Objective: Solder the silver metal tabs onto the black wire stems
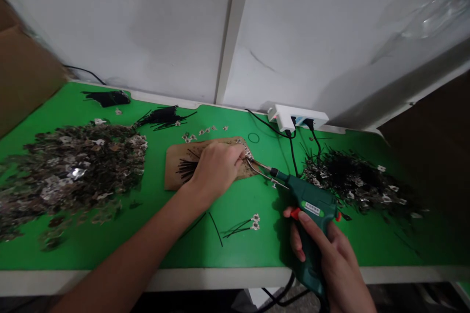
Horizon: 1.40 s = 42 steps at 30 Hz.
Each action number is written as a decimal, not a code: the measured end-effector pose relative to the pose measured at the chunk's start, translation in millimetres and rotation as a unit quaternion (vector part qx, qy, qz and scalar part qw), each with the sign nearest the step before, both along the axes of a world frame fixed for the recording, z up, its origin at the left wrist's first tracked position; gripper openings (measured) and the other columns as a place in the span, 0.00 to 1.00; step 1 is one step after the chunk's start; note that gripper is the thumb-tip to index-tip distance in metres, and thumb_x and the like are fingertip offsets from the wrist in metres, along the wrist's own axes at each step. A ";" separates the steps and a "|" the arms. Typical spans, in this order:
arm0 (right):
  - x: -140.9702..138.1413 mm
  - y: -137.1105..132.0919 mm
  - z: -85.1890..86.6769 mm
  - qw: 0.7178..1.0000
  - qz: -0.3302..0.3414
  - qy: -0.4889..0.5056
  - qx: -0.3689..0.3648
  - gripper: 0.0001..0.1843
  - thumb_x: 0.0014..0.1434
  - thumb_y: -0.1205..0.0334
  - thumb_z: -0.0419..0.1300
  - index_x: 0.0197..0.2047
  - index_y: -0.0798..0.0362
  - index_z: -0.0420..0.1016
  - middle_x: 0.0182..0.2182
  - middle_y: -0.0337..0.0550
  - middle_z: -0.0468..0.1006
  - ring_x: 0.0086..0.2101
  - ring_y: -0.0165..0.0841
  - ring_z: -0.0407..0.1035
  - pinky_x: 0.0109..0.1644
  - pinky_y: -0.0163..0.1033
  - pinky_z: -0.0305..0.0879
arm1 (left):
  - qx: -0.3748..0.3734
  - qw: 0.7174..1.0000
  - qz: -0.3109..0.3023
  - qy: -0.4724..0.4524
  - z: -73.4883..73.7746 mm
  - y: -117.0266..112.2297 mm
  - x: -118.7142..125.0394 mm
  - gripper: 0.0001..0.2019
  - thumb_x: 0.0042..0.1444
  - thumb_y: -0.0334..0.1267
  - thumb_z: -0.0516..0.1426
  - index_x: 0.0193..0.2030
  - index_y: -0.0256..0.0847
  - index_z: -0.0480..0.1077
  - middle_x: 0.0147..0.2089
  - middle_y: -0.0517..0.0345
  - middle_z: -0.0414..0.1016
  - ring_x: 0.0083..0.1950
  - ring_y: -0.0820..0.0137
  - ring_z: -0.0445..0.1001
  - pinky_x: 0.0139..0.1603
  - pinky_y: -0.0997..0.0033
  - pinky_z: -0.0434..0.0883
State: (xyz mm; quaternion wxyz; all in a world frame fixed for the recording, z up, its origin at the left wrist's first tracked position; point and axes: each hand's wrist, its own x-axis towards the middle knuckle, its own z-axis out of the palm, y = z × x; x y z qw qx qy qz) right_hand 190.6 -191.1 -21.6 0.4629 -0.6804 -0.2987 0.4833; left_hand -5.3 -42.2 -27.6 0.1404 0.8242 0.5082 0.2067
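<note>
My right hand [330, 259] grips a green soldering gun [312, 205] by its handle, one finger on the orange trigger. Its metal tip [257, 165] points left onto the edge of a brown board [176, 161] lying on the green table [147, 239]. My left hand [216, 168] rests on that board with fingers closed, pinching a small silvery part [247, 151] right at the gun's tip. A bundle of thin black wires [185, 167] lies on the board beside my left hand.
A big heap of small metal parts [73, 171] covers the table's left. Another heap with black wires [352, 176] lies at the right. A white power strip [297, 118] sits by the wall. Loose wired parts [249, 224] lie near the front edge. Black wire bundles [161, 116] lie at the back.
</note>
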 end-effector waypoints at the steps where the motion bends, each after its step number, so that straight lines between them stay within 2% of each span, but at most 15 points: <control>1: 0.5 0.2 -0.4 1.000 0.001 0.000 -0.002 0.23 0.59 0.43 0.66 0.46 0.55 0.79 0.19 0.36 0.69 0.20 0.28 0.59 0.24 0.34 0.56 | 0.000 1.000 0.002 -0.001 -0.1 -0.2 0.2 0.04 0.61 0.32 0.61 0.37 0.42 0.78 0.35 0.55 0.83 0.38 0.62 0.79 0.40 0.66 0.69; 4: 0.3 1.1 -0.1 1.000 0.000 0.002 -0.010 0.25 0.58 0.43 0.67 0.47 0.56 0.79 0.19 0.36 0.68 0.20 0.28 0.58 0.23 0.33 0.55 | 0.000 1.000 0.009 -0.003 -0.6 -0.8 0.8 0.04 0.60 0.31 0.60 0.37 0.41 0.77 0.36 0.56 0.83 0.38 0.62 0.80 0.39 0.67 0.68; 9: -4.7 1.8 4.0 1.000 -0.021 0.002 -0.004 0.20 0.58 0.44 0.67 0.41 0.54 0.78 0.19 0.35 0.68 0.20 0.26 0.58 0.24 0.32 0.55 | 0.002 1.000 0.009 0.017 1.7 -2.1 2.2 0.04 0.61 0.31 0.59 0.36 0.41 0.76 0.35 0.55 0.83 0.38 0.62 0.79 0.38 0.67 0.66; 14: -5.7 1.6 5.4 1.000 -0.017 0.014 -0.016 0.24 0.57 0.44 0.68 0.46 0.55 0.79 0.20 0.36 0.69 0.20 0.26 0.57 0.23 0.31 0.54 | -0.002 0.999 0.003 0.052 5.3 -3.4 3.5 0.06 0.62 0.29 0.57 0.37 0.40 0.76 0.36 0.52 0.82 0.40 0.60 0.80 0.39 0.65 0.67; 19: -6.3 1.8 5.5 0.999 -0.034 0.015 -0.011 0.20 0.57 0.45 0.68 0.42 0.54 0.79 0.19 0.36 0.68 0.20 0.26 0.58 0.24 0.31 0.55 | 0.004 0.999 -0.002 0.038 2.8 -1.5 3.1 0.05 0.64 0.31 0.57 0.38 0.40 0.75 0.37 0.52 0.82 0.40 0.60 0.80 0.39 0.65 0.67; 25: 3.7 0.0 -4.4 1.000 -0.008 0.022 -0.018 0.26 0.58 0.44 0.67 0.50 0.56 0.79 0.19 0.36 0.69 0.20 0.27 0.58 0.23 0.33 0.55 | -0.011 0.998 -0.010 0.057 5.3 -0.4 3.6 0.06 0.65 0.32 0.56 0.40 0.39 0.75 0.37 0.52 0.82 0.41 0.58 0.79 0.39 0.64 0.66; 42: -2.0 -1.0 -2.9 1.000 -0.011 -0.007 -0.003 0.24 0.59 0.44 0.66 0.47 0.56 0.79 0.19 0.36 0.69 0.19 0.27 0.58 0.22 0.33 0.55 | -0.023 0.998 0.004 0.066 8.5 -0.1 8.4 0.08 0.63 0.29 0.54 0.40 0.40 0.75 0.37 0.52 0.82 0.41 0.58 0.79 0.40 0.64 0.67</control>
